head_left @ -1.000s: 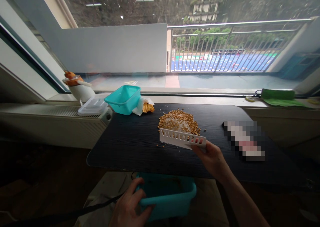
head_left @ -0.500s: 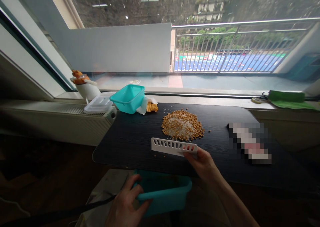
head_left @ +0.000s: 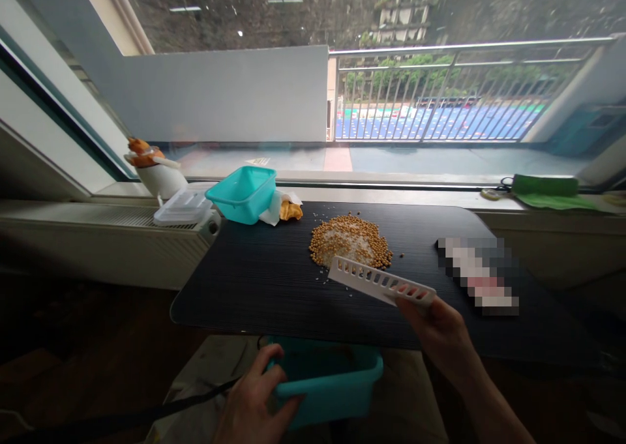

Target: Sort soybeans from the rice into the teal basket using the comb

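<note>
My right hand (head_left: 443, 330) is closed around one end of a white slotted plastic strip (head_left: 359, 283). The strip's far end slants up to the left, at the front edge of a pile of yellow beans mixed with white grains (head_left: 374, 235) that look like rice. A few white grains lie loose beside it on the black table (head_left: 244, 274). Below the table's near edge, my left hand (head_left: 257, 395) grips the left rim of a teal plastic bin (head_left: 337, 401). The inside of this bin is dark, so its contents are hard to make out.
Another teal container (head_left: 242, 199) stands at the table's back left, beside a crumpled wrapper with yellow food (head_left: 290, 210). A clear lid (head_left: 183, 207) rests on the radiator (head_left: 98, 235). At right lies a blurred-out flat object (head_left: 476, 278); green cloth (head_left: 548, 190) is on the sill.
My right hand has moved right with the strip, which now tilts more. Two loose beans near the table's front edge are gone. My left hand still grips the bin.
</note>
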{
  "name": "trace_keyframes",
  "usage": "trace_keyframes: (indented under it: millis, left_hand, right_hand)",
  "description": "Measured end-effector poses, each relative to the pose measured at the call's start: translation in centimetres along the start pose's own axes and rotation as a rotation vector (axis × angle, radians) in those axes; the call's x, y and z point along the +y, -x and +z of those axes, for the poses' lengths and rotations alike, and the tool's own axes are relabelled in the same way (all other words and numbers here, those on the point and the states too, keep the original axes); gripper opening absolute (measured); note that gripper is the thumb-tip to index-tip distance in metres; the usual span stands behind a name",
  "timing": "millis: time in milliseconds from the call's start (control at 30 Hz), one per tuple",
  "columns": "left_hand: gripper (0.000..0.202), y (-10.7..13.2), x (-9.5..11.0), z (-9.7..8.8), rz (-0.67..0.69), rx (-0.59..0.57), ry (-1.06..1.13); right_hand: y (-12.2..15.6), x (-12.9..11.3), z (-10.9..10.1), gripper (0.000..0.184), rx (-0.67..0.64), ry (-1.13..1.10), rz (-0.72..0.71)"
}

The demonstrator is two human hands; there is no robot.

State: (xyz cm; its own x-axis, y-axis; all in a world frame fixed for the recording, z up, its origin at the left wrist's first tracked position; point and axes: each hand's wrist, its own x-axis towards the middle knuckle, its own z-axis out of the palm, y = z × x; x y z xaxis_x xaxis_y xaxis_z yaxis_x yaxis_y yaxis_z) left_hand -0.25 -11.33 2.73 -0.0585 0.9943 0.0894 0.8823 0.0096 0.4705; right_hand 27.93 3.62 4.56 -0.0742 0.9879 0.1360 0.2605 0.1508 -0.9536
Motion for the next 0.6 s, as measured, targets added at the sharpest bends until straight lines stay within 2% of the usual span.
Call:
trace_keyframes:
  millis: [100,300,600]
  left_hand:
    - [0.013,0.0,0.3,0.1,0.004,-0.004,-0.003]
    - [0.013,-0.1,0.6,-0.4,-0.023,-0.025,-0.001]
    - [0.013,-0.1,0.3,-0.1,0.009,0.007,-0.003]
  right_hand:
    - [-0.9,-0.1,-0.2,0.019,0.054,0.067,-0.039]
    - [-1.0,-0.8,0.4,0.015,0.001,0.095,-0.096]
    - [-0.4,-1.1,0.1,0.019,-0.085,0.119,-0.067]
